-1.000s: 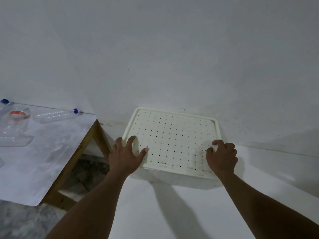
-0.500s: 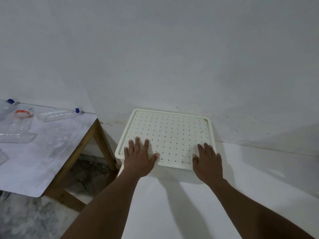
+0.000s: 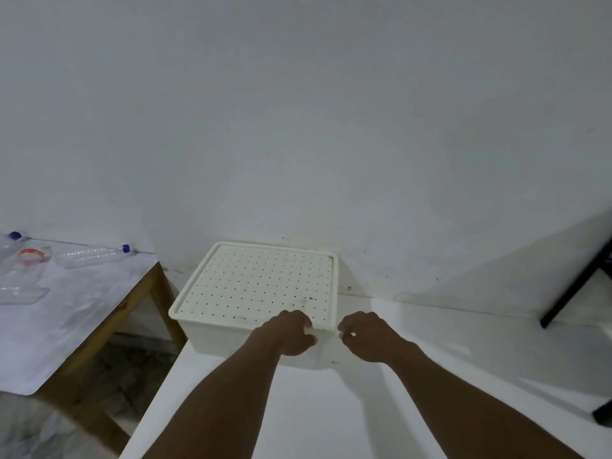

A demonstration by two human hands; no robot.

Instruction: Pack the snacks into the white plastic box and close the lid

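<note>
Head view looks down on your white plastic box [image 3: 225,339]. It sits on the far left corner of the white table [image 3: 331,409], with its back edge right against the pale, matte wall [image 3: 298,127]. The box is squarish with rounded corners and smooth, slightly translucent walls. Its lid [image 3: 258,283] lies flat on top, a cream panel dotted with a regular grid of small round holes inside a raised rim. The lid hides whatever is inside.

Your left hand [image 3: 288,336] is at the lid's near edge, close to the near right corner. Its fingers curl over the top of the rim and the thumb tucks in beneath it, so it pinches that edge. Your right hand [image 3: 367,336] is just beside the same corner with its fingers curled inward. You cannot tell from this angle whether they grip the corner or only come close to it. Both forearms stretch across the smooth white tabletop.

To the left, across a gap, stands a wooden table [image 3: 145,303] with plain timber legs and a thin, pale sheet over its top. A clear, ribbed plastic bottle [image 3: 92,256] with a blue cap lies on its side near that table's far edge. Other crumpled clear plastic pieces lie beside it, one with an orange ring [image 3: 31,256]. At the right edge a slim black bar [image 3: 576,286] slants down to the white table's far edge.
</note>
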